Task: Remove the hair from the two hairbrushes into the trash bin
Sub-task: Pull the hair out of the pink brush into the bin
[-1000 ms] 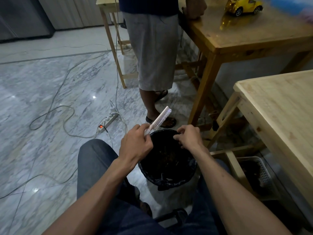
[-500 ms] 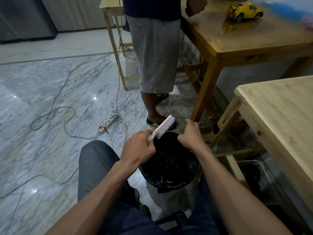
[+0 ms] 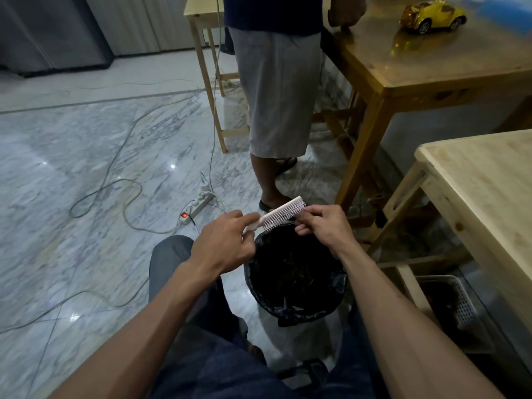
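Left hand [image 3: 223,244]: fingers curled tight around the handle of a pale pink hairbrush [image 3: 283,213], index finger stretched along the handle toward the head. Brush tilts up to the right, bristles facing down and toward the wearer.

Right hand [image 3: 324,226]: fingers [image 3: 303,218] pinched together at the bristles near the far end of the brush head, thumb and forefinger touching them. Whether any hair is caught in the pinch cannot be told.

Brush and both hands sit above the far rim of the trash bin [image 3: 296,273], round, lined with a black bag, dark contents inside. Bin stands on the marble floor [image 3: 86,156] between the wearer's knees, in dark jeans.

Edges: a pale wooden surface [image 3: 489,197] close on the right, its corner just beyond the right forearm; a white slotted basket [image 3: 460,306] on the floor under it. A darker wooden surface [image 3: 431,61] farther back carries a yellow toy car [image 3: 431,15]. Another person in grey shorts [image 3: 280,90] stands just past the bin, sandalled foot near the brush tip.

Open room lies to the left: bare floor crossed by loose cables and a power strip [image 3: 197,207] with a lit red switch.
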The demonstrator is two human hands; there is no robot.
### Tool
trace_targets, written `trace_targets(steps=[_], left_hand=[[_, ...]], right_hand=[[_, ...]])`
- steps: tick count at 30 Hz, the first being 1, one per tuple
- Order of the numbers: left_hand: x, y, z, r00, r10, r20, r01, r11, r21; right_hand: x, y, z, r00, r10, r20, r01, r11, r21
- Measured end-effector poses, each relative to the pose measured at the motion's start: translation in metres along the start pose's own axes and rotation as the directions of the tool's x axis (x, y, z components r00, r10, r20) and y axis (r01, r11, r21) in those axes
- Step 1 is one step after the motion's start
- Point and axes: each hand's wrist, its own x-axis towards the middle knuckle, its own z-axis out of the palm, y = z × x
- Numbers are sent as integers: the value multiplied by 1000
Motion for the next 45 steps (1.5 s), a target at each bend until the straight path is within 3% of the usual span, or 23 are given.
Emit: trace_targets(steps=[4, 7, 10, 12, 14, 16, 18, 21, 24, 25, 26, 28, 30, 32, 34, 38, 41, 45], left_hand=[[0, -1, -2, 999, -32, -24, 35, 991, 131], [6, -14, -2, 979, -190, -70, 195, 978, 73], [9, -13, 0, 962, -256, -92, 254, 967, -34], [10, -5, 4, 969, -237, -76, 231, 970, -74], [11, 2, 8, 975, -217, -43, 212, 972, -104], [11, 6, 12, 977, -213, -27, 209, 971, -113], [11, 9, 15, 977, -210, -24, 206, 971, -121], [10, 15, 17, 977, -214, -4, 212, 969, -125], [9, 19, 20, 971, -240, 20, 240, 957, -162], [9, 20, 22, 968, -248, 28, 249, 953, -171], [9, 20, 25, 967, -254, 35, 256, 950, -176], [9, 20, 29, 959, -276, 62, 283, 940, -192], [9, 19, 33, 943, -314, 108, 331, 912, -241], [11, 20, 36, 925, -350, 146, 378, 876, -301], [11, 26, 38, 923, -355, 145, 383, 867, -319], [4, 39, 43, 960, -270, 74, 280, 923, -262], [2, 38, 46, 970, -240, 38, 243, 943, -226], [8, 39, 41, 903, -415, 110, 425, 823, -376]], right_hand=[[-4, 5, 8, 990, 32, -135, -15, 992, 122], [-6, 12, 0, 972, 85, -220, -51, 986, 157], [-11, 22, -1, 978, 112, -175, -104, 993, 54], [-16, 22, 3, 983, 178, -35, -177, 983, 47], [-19, 17, 5, 943, 286, 172, -272, 957, -102], [-21, 6, 4, 900, 365, 236, -260, 887, -382], [-17, -4, -3, 939, 302, 167, -156, 803, -576], [-10, -18, -12, 994, 107, 40, -53, 742, -669], [-7, -25, -20, 993, 40, 111, 83, 436, -896], [-3, -22, -20, 985, 45, 167, 134, 406, -904], [-2, -21, -20, 976, 46, 212, 174, 417, -892], [1, -17, -20, 976, 22, 216, 166, 567, -807], [0, -12, -19, 989, 36, 143, 52, 821, -568], [-3, -11, -12, 982, 155, 110, -122, 958, -258], [-6, -15, -5, 962, 247, 116, -243, 969, -50], [-6, -22, 7, 955, 296, 33, -296, 930, 217], [-3, -18, 12, 960, 274, -52, -252, 933, 255], [-6, -15, 12, 951, 293, -100, -253, 922, 293]])
